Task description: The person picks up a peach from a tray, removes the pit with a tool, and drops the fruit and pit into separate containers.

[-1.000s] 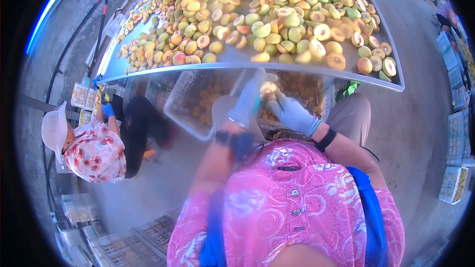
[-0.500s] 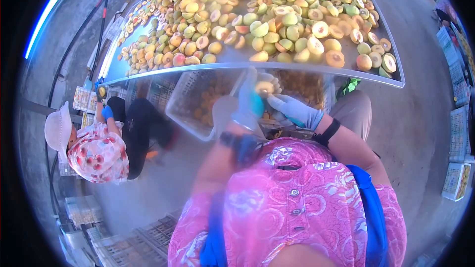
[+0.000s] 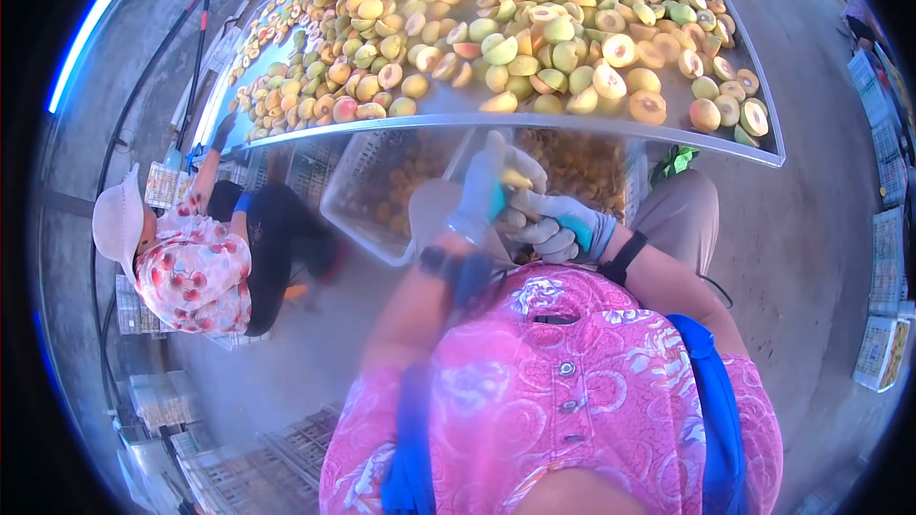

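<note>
Both hands wear light gloves and meet between my knees, just below the near edge of a metal-rimmed table (image 3: 448,121) heaped with halved yellow-green fruit (image 3: 500,49). My left hand (image 3: 487,193) is closed around a piece of yellow fruit (image 3: 516,178), mostly covered by the fingers. Against it, my right hand (image 3: 563,224) has its fingers curled; whatever it holds is hidden. Under the hands and the table edge, a crate of fruit (image 3: 582,164) shows partly, and a pale crate (image 3: 367,195) with more fruit stands to its left.
At the left a co-worker in a white hat (image 3: 119,221) sits with one arm stretched to the table's left end. Stacked crates (image 3: 883,257) line the right side. More crates (image 3: 262,467) lie at the lower left. A green leafy thing (image 3: 676,162) is beside my right knee.
My hands have drawn closer together, and the cut fruit face that showed between them is now mostly covered. The co-worker has reached up to the table.
</note>
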`<action>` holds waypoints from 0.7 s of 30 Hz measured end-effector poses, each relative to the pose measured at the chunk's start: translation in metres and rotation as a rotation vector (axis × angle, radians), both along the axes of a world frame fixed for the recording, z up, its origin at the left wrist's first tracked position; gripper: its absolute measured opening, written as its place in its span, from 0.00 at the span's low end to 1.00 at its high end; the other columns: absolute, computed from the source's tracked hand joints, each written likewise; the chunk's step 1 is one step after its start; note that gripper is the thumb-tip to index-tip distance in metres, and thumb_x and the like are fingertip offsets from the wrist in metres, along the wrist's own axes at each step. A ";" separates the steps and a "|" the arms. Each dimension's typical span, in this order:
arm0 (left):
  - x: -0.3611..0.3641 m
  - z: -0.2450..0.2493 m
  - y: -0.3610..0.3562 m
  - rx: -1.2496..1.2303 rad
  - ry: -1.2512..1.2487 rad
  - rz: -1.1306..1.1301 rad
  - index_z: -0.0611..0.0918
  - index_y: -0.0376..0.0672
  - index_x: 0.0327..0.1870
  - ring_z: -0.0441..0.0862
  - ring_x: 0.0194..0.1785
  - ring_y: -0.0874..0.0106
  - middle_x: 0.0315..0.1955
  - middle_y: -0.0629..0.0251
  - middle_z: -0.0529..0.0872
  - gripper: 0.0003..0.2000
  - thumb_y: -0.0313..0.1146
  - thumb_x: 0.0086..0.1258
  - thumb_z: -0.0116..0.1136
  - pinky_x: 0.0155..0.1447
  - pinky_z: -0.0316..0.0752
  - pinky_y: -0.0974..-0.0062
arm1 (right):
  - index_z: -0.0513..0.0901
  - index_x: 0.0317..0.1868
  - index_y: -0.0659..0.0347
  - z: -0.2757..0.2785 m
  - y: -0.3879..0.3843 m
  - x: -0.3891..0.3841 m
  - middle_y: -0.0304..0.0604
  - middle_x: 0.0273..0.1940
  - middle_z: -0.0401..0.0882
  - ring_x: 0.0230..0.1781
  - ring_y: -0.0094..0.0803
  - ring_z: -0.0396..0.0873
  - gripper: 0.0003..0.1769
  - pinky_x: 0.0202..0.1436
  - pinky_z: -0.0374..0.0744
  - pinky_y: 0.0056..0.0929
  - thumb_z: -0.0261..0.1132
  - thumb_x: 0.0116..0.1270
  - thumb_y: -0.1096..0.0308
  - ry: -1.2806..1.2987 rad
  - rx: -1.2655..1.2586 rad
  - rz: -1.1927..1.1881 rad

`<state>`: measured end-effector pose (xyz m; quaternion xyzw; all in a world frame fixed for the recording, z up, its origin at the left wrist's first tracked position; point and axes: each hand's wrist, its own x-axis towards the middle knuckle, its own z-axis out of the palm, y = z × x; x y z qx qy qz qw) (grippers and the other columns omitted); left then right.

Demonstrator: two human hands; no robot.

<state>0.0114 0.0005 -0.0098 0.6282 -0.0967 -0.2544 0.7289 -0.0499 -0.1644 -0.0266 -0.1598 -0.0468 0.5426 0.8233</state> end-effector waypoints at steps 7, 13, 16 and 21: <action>0.023 -0.007 0.015 -0.632 -0.085 0.289 0.80 0.38 0.47 0.81 0.41 0.68 0.43 0.56 0.83 0.25 0.55 0.75 0.46 0.46 0.80 0.72 | 0.70 0.45 0.57 0.006 -0.017 -0.005 0.28 0.20 0.59 0.08 0.13 0.54 0.22 0.08 0.54 0.15 0.46 0.77 0.45 0.095 0.302 0.001; 0.081 0.008 0.091 0.603 -0.790 0.730 0.79 0.38 0.56 0.81 0.51 0.63 0.48 0.57 0.84 0.18 0.41 0.75 0.51 0.59 0.72 0.70 | 0.72 0.43 0.56 -0.040 -0.027 0.010 0.25 0.20 0.57 0.10 0.14 0.54 0.22 0.09 0.54 0.16 0.48 0.76 0.45 0.138 0.162 -0.266; 0.077 0.033 0.056 1.029 -0.787 0.358 0.79 0.43 0.58 0.75 0.61 0.56 0.60 0.52 0.77 0.21 0.49 0.73 0.50 0.65 0.66 0.65 | 0.75 0.41 0.50 -0.047 -0.020 0.011 0.23 0.18 0.56 0.11 0.15 0.53 0.20 0.10 0.52 0.18 0.51 0.74 0.43 0.109 -0.144 -0.281; 0.143 -0.009 0.020 1.294 -0.717 0.058 0.75 0.43 0.61 0.72 0.64 0.56 0.62 0.53 0.75 0.29 0.58 0.71 0.46 0.66 0.65 0.65 | 0.76 0.40 0.49 -0.035 -0.024 0.006 0.24 0.18 0.56 0.10 0.16 0.51 0.21 0.11 0.52 0.18 0.52 0.73 0.40 0.083 -0.346 -0.316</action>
